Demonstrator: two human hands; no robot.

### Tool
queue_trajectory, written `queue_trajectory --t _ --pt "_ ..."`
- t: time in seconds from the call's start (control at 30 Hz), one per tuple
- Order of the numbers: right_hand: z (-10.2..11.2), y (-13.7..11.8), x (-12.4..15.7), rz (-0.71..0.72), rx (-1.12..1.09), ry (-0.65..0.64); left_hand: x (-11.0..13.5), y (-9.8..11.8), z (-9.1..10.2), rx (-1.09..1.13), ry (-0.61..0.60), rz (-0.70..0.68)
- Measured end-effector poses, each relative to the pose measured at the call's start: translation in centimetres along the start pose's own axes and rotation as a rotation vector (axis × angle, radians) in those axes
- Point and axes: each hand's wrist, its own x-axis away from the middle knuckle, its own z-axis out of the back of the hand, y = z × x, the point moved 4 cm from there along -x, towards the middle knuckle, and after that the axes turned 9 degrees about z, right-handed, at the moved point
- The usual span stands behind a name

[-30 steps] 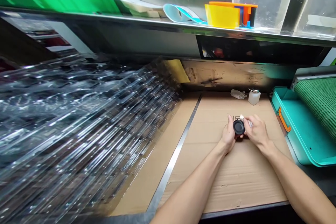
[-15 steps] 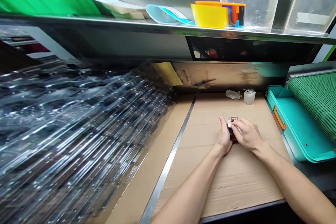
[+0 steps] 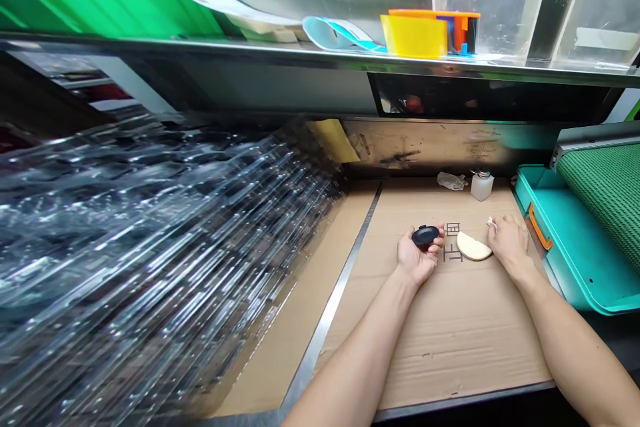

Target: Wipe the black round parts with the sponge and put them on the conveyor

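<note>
My left hand point(image 3: 419, 260) is closed round a small black oval piece point(image 3: 425, 235) with a smooth face, held above the cardboard. My right hand point(image 3: 509, 239) rests low at the right with its fingers pinched on a small white scrap point(image 3: 491, 222), which looks like cloth or tissue. Between the hands a cream half-round pad point(image 3: 473, 247), like a sponge, lies flat on the cardboard sheet point(image 3: 450, 333). The right fingers are close by the pad's right end; whether they touch it I cannot tell.
A small whitish bottle point(image 3: 482, 187) and crumpled clear plastic point(image 3: 451, 181) stand at the back. Stacked clear plastic trays point(image 3: 165, 260) fill the left. At right are a teal bin point(image 3: 575, 240) and a green conveyor belt point(image 3: 605, 180). A metal shelf point(image 3: 280, 61) crosses above.
My hands have parted: the right has moved away to the right with the white scrap, and the left has turned the black piece face up. The cream pad is now visible.
</note>
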Motion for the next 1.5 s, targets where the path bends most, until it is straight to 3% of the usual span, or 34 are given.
queue_trajectory --t 0.17,0.43,0.53,0.7,0.77,0.9,1.0,1.3,1.37,1.4,1.5 --pt "-0.6 -0.6 0.2 0.072 0.032 -0.001 0.1 0.1 -0.1 -0.004 0.01 -0.013" --pt "-0.6 -0.1 0.0 0.034 0.031 -0.025 0.1 0.1 -0.8 -0.166 -0.003 -0.109" --pt "-0.7 0.0 0.0 0.034 0.033 -0.026 -0.1 0.1 -1.0 -0.337 0.022 -0.296" --pt "-0.8 -0.1 0.0 0.036 0.04 -0.025 1.9 0.0 -1.7 -0.544 0.145 -0.791" --pt "-0.7 -0.1 0.0 0.036 0.043 -0.027 2.8 -0.4 -2.2 -0.585 0.109 -0.837" --pt "-0.7 -0.1 -0.1 0.037 0.039 -0.034 3.5 -1.4 -2.4 -0.591 0.045 -0.759" --pt "-0.6 -0.1 0.0 0.039 0.042 -0.031 3.4 -1.7 -2.4 -0.651 0.028 -0.786" --pt "-0.2 -0.1 0.2 0.049 0.068 -0.007 3.7 -1.7 -2.6 -1.407 0.132 -1.366" --pt "-0.3 -0.1 0.3 0.053 0.066 -0.001 3.3 -1.8 -2.3 -1.382 0.129 -1.304" --pt "-0.4 0.0 0.3 0.055 0.063 0.003 3.0 -1.7 -2.0 -1.316 0.133 -1.205" --pt "-0.4 0.2 0.3 0.063 0.053 0.024 1.2 -1.4 -0.7 -0.933 0.157 -0.711"
